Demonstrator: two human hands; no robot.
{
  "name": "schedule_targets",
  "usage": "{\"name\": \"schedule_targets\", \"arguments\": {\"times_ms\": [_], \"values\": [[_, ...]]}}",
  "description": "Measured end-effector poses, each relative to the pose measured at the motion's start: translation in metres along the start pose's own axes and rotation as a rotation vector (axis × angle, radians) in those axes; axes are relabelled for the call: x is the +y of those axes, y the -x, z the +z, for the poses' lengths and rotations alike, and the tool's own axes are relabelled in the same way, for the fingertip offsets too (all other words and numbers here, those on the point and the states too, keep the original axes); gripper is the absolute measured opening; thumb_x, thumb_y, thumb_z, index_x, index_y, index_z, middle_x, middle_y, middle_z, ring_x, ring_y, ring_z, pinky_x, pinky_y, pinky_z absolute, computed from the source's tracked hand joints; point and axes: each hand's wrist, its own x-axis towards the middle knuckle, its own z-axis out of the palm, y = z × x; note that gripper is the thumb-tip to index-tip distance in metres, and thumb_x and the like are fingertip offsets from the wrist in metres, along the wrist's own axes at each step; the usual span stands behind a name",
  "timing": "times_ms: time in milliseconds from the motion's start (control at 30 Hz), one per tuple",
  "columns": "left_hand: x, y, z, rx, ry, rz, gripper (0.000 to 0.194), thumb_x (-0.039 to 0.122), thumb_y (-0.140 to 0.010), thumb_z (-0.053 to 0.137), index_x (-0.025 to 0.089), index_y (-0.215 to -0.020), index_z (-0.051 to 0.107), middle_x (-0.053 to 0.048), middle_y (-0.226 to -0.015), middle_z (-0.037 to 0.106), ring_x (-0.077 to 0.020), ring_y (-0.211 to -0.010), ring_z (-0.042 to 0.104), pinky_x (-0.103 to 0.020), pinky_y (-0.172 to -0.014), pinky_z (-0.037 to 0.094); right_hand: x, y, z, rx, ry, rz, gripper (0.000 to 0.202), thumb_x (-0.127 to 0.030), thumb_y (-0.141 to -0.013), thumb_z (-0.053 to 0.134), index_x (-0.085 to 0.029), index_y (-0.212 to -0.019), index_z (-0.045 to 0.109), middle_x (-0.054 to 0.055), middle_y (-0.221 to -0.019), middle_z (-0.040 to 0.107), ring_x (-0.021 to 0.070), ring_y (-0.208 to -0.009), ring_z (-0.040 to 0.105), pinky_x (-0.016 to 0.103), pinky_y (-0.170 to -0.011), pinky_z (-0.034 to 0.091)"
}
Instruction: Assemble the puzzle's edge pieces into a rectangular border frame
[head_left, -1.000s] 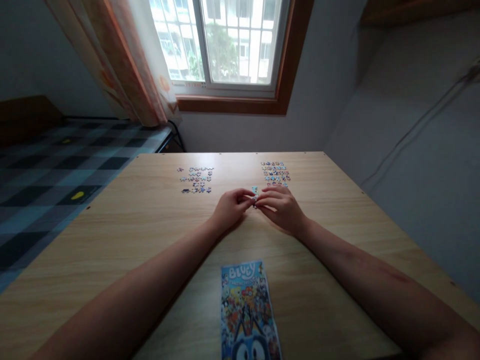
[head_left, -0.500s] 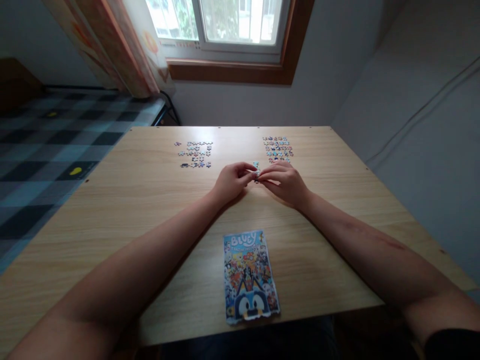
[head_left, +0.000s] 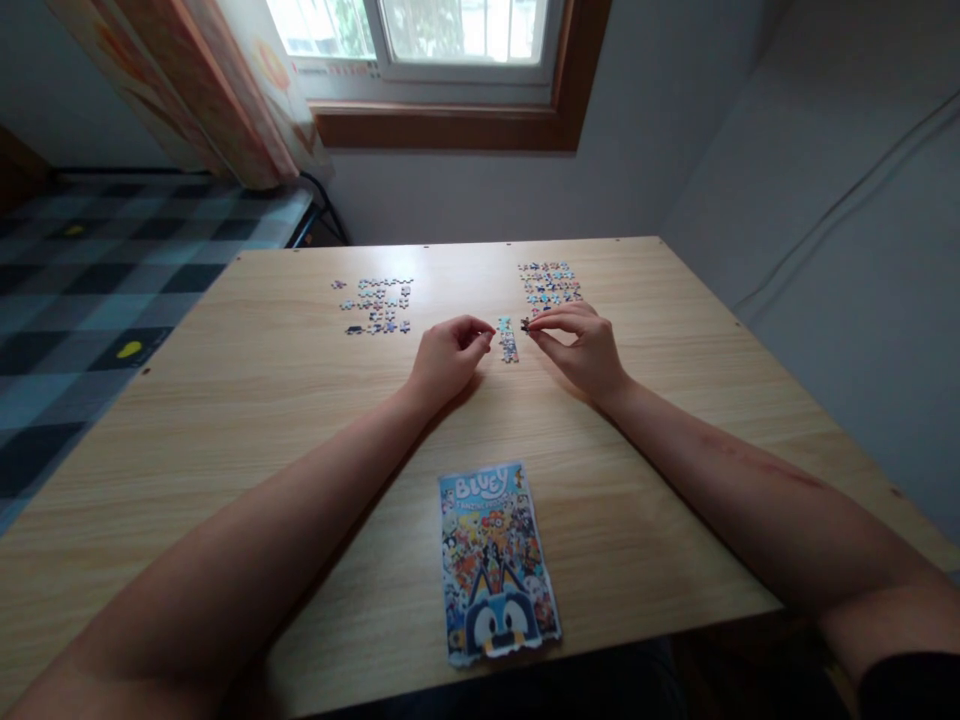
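Between my hands a small joined strip of jigsaw puzzle pieces [head_left: 508,342] lies on the wooden table, light blue at its far end. My right hand [head_left: 581,345] is just right of the strip and pinches a dark puzzle piece [head_left: 525,326] between thumb and fingertips. To the left of the strip, my left hand [head_left: 451,352] has its thumb and forefinger drawn together, apart from the strip. Whether anything small is between those fingertips I cannot make out. Beyond my right hand sit rows of loose puzzle pieces [head_left: 551,283], the nearest row partly hidden by my fingers.
More loose pieces [head_left: 384,306] are laid out in rows at the far left of the table [head_left: 315,420]. A torn-edged Bluey picture sheet [head_left: 495,565] lies close to the near edge. A bed with a checked cover [head_left: 165,230] adjoins on the left, below a window.
My hands have drawn apart from the strip, uncovering it. The dark piece now shows in my right fingertips, to the right of the strip. The view has shifted slightly.
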Motion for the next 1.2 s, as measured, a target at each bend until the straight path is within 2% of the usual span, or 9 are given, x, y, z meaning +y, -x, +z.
{"name": "schedule_targets", "arguments": {"times_ms": [133, 267, 533, 733, 833, 967, 1100, 1200], "values": [[0.002, 0.001, 0.000, -0.004, -0.020, 0.001, 0.021, 0.030, -0.083, 0.062, 0.014, -0.090, 0.074, -0.004, -0.072, 0.072, -0.0121, -0.063, 0.060, -0.024, -0.061, 0.045, -0.001, 0.000, 0.000, 0.003, -0.003, 0.000, 0.004, -0.027, -0.085, 0.073, -0.028, -0.085, 0.077, 0.000, -0.090, 0.077, 0.0209, -0.094, 0.068, 0.043, -0.094, 0.051], [0.002, 0.000, -0.001, 0.003, -0.050, -0.005, 0.022, 0.030, -0.084, 0.060, 0.014, -0.090, 0.074, -0.004, -0.071, 0.071, -0.0126, -0.064, 0.060, -0.024, -0.061, 0.044, 0.002, 0.000, 0.001, 0.017, -0.023, 0.059, 0.005, -0.028, -0.085, 0.073, -0.027, -0.086, 0.078, 0.001, -0.092, 0.077, 0.0219, -0.097, 0.068, 0.045, -0.096, 0.051], [-0.003, -0.002, -0.011, 0.000, -0.111, -0.016, 0.019, 0.029, -0.084, 0.060, 0.018, -0.088, 0.075, -0.002, -0.070, 0.071, -0.0134, -0.063, 0.061, -0.025, -0.063, 0.044, -0.004, -0.001, 0.000, 0.206, -0.001, 0.081, 0.005, -0.027, -0.086, 0.072, -0.027, -0.085, 0.077, 0.004, -0.093, 0.077, 0.0239, -0.096, 0.068, 0.044, -0.092, 0.054], [-0.001, -0.002, -0.012, -0.061, -0.193, -0.017, 0.016, 0.024, -0.083, 0.061, 0.021, -0.087, 0.076, -0.001, -0.072, 0.073, -0.0138, -0.061, 0.060, -0.025, -0.063, 0.045, -0.008, -0.002, 0.000, 0.222, 0.023, 0.060, 0.005, -0.027, -0.086, 0.071, -0.027, -0.086, 0.076, 0.004, -0.093, 0.077, 0.0241, -0.095, 0.068, 0.044, -0.093, 0.053], [-0.002, -0.002, -0.010, -0.072, -0.227, -0.016, 0.017, 0.022, -0.083, 0.061, 0.023, -0.090, 0.077, -0.001, -0.075, 0.073, -0.0142, -0.061, 0.060, -0.026, -0.064, 0.046, -0.003, -0.001, 0.003, 0.180, -0.004, 0.100, 0.005, -0.027, -0.086, 0.072, -0.027, -0.086, 0.077, 0.004, -0.092, 0.077, 0.0245, -0.096, 0.068, 0.043, -0.091, 0.054], [-0.005, -0.002, -0.009, -0.094, -0.265, 0.020, 0.018, 0.020, -0.083, 0.063, 0.024, -0.093, 0.077, -0.002, -0.083, 0.075, -0.0150, -0.066, 0.061, -0.028, -0.068, 0.049, 0.003, 0.001, 0.008, 0.025, -0.039, 0.120, 0.005, -0.026, -0.083, 0.074, -0.027, -0.085, 0.077, 0.003, -0.087, 0.077, 0.0237, -0.091, 0.068, 0.041, -0.087, 0.054], [-0.005, -0.002, -0.009, -0.090, -0.286, 0.051, 0.019, 0.016, -0.081, 0.063, 0.023, -0.092, 0.077, -0.003, -0.083, 0.073, -0.0144, -0.066, 0.061, -0.028, -0.070, 0.050, 0.001, 0.002, 0.009, -0.076, 0.016, 0.039, 0.008, -0.021, -0.083, 0.073, -0.027, -0.087, 0.077, 0.002, -0.091, 0.078, 0.0227, -0.092, 0.068, 0.041, -0.091, 0.050], [-0.002, -0.001, -0.010, -0.080, -0.294, 0.070, 0.018, 0.014, -0.081, 0.064, 0.021, -0.091, 0.077, -0.002, -0.082, 0.072, -0.0132, -0.064, 0.061, -0.028, -0.070, 0.050, -0.004, 0.004, 0.008, -0.116, 0.051, -0.004, 0.013, -0.019, -0.084, 0.071, -0.027, -0.094, 0.076, 0.002, -0.093, 0.077, 0.0224, -0.094, 0.067, 0.041, -0.092, 0.048]]}}
